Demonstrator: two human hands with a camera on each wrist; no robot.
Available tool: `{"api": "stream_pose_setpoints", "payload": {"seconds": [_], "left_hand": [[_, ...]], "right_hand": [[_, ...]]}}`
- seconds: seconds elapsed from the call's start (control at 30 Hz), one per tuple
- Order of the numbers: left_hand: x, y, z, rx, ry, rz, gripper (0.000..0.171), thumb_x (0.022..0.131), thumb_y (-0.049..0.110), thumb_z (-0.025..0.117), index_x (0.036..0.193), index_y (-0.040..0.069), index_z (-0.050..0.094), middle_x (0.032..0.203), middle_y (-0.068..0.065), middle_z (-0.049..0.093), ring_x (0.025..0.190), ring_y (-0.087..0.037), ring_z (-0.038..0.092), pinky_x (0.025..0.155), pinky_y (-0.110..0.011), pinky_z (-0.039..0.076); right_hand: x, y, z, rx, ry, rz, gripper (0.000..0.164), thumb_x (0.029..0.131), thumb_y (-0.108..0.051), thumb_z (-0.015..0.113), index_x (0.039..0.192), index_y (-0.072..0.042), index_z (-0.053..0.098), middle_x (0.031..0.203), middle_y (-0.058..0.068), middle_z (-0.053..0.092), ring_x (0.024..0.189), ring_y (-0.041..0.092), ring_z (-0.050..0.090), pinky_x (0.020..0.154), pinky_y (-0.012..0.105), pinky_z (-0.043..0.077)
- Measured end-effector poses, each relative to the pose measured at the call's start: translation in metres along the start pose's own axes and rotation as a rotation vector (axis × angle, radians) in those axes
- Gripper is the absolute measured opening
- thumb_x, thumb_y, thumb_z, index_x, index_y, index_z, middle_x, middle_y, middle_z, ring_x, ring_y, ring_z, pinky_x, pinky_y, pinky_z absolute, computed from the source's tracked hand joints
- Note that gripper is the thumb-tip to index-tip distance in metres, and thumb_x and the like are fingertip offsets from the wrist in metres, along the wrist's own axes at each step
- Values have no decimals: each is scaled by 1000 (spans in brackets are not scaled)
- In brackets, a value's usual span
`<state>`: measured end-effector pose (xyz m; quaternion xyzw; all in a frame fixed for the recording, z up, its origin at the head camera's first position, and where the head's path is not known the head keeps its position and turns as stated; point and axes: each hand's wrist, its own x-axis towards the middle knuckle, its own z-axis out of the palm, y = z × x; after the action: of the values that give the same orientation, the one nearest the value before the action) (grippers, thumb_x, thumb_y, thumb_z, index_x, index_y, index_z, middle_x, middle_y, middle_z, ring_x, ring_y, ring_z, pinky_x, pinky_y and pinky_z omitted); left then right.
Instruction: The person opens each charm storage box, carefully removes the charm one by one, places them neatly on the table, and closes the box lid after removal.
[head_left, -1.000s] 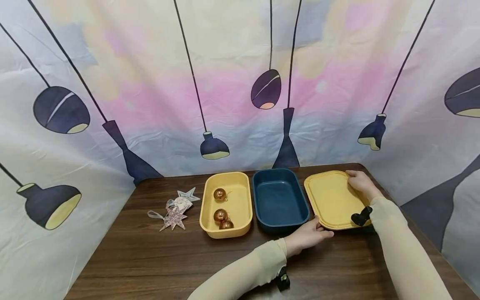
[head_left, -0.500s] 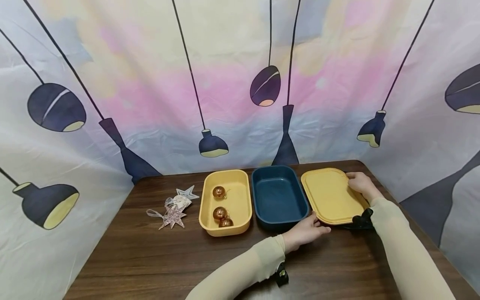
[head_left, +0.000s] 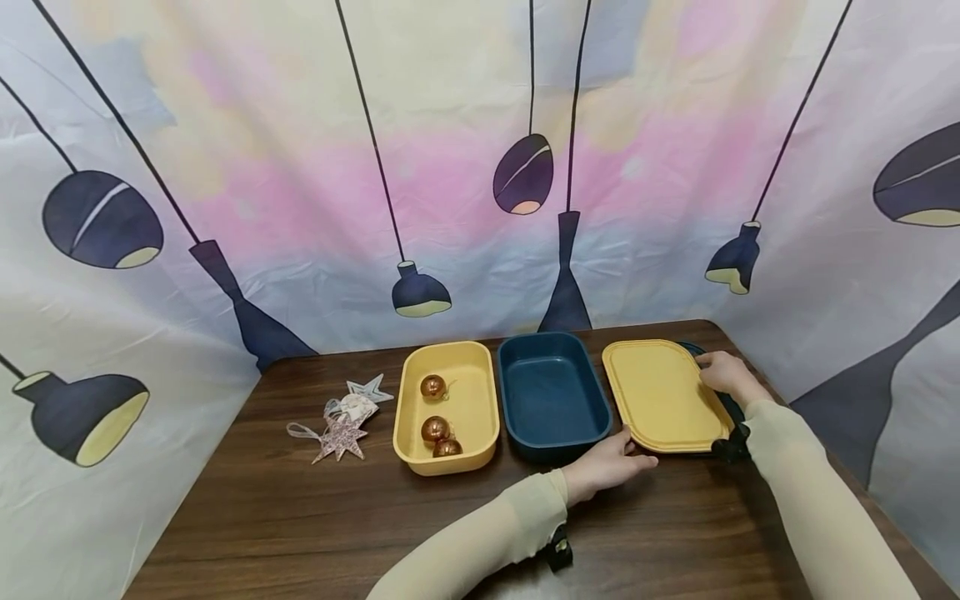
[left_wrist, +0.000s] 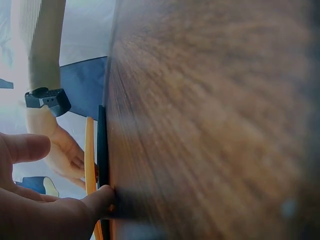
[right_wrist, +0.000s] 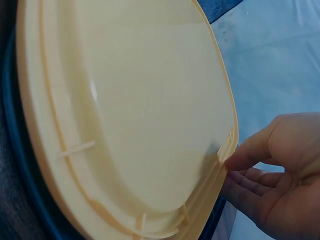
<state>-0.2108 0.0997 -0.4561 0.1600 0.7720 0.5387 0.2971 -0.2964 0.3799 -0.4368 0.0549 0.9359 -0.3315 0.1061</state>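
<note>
In the head view a flat yellow lid (head_left: 667,396) lies at the table's right, over a dark blue lid (head_left: 691,347) whose edge shows along its far right side. My right hand (head_left: 731,377) pinches the yellow lid's right rim; the right wrist view has the thumb on that rim and the other fingers below. My left hand (head_left: 606,464) is at the near left corner. In the left wrist view one fingertip (left_wrist: 104,196) touches the stacked edges, and the thumb stands apart. A dark blue box (head_left: 555,392) sits just left of the lids.
Left of the blue box stands a yellow box (head_left: 447,451) holding three copper-coloured baubles (head_left: 433,387). Star ornaments (head_left: 341,437) with ribbon loops lie farther left. A printed curtain (head_left: 465,183) hangs behind the wooden table (head_left: 300,517).
The yellow lid has shifted slightly left, and the dark blue lid's edge now shows along its right side. My left hand has stayed at the near corner.
</note>
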Motion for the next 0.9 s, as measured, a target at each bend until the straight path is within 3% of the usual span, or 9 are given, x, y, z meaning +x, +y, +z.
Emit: {"api": "stream_pose_setpoints", "payload": {"seconds": [0.2,0.33,0.43,0.73,0.83,0.9], "left_hand": [[-1,0,1,33,-1,14,73,88,32,64,146,7,27,144,-3,37,126,-12,40,97,-28,37],[-1,0,0,45,-10,24,72,89,32,63,146,6,27,146,-3,34,126,-12,39,96,-26,37],[-1,0,0,49,-18,26,71,90,32,62,146,7,27,146,-2,33,127,-12,39,96,-26,38],[0,0,0,86,-18,35,71,89,33,62,146,7,28,144,-4,36,126,-11,39,96,-25,37],[-2,0,0,127,-13,48,70,89,33,62,145,7,29,142,-5,40,126,-12,39,97,-25,36],[-4,0,1,165,-13,62,70,89,34,62,145,7,30,142,-5,40,126,-11,38,97,-25,35]], "right_hand": [[-4,-3,1,-20,17,19,53,85,0,37,136,16,32,134,40,28,68,26,44,62,36,36],[-9,-5,2,-35,19,25,53,86,0,37,135,16,32,135,40,25,97,39,48,67,39,37],[-11,-6,2,-37,19,36,53,86,0,37,136,15,31,136,40,25,102,43,46,68,39,38],[-15,-4,3,-39,42,11,51,86,2,37,135,16,33,134,40,27,73,27,45,62,36,35],[-13,-2,3,-18,43,2,52,86,1,35,135,16,32,132,40,30,54,18,34,56,33,34],[-12,0,3,-13,46,-5,52,85,2,34,135,16,32,124,38,42,48,13,27,51,31,32]]}}
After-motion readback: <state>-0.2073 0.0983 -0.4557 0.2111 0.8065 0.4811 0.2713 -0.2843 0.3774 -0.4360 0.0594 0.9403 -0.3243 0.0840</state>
